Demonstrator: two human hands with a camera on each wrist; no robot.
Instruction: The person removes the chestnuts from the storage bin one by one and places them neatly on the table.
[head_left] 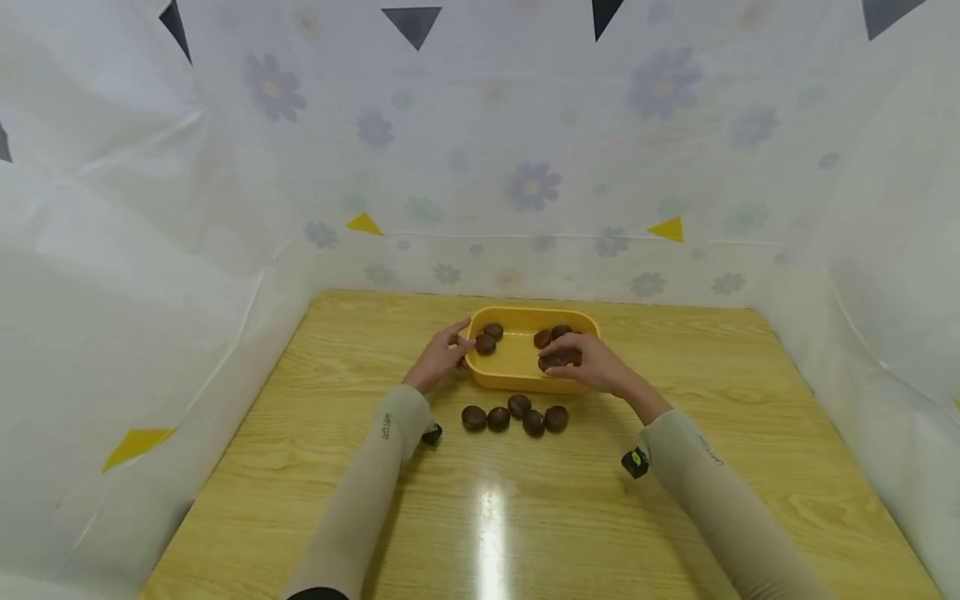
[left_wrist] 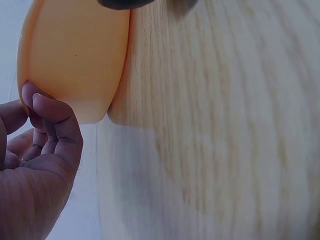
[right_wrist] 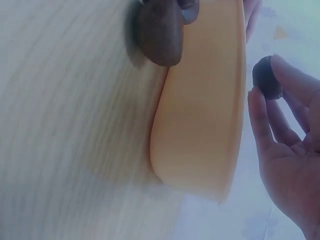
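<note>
Over the yellow tray point(head_left: 517, 379), the right hand point(head_left: 592, 362) pinches a small, hard, probably slippery chestnut point(right_wrist: 266, 77) by fingertips while the left hand point(head_left: 441, 357) steadies the rim, fingers relaxed.

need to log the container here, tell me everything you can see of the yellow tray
The yellow tray is a shallow, rounded-corner oblong dish, smooth and plastic-looking, sitting flat on the wooden table toward its far edge. Several dark brown chestnuts lie inside. The left hand touches its left end with its fingertips; the right hand reaches over its near right rim, pinching a chestnut. Four more chestnuts lie on the table just in front.
</note>
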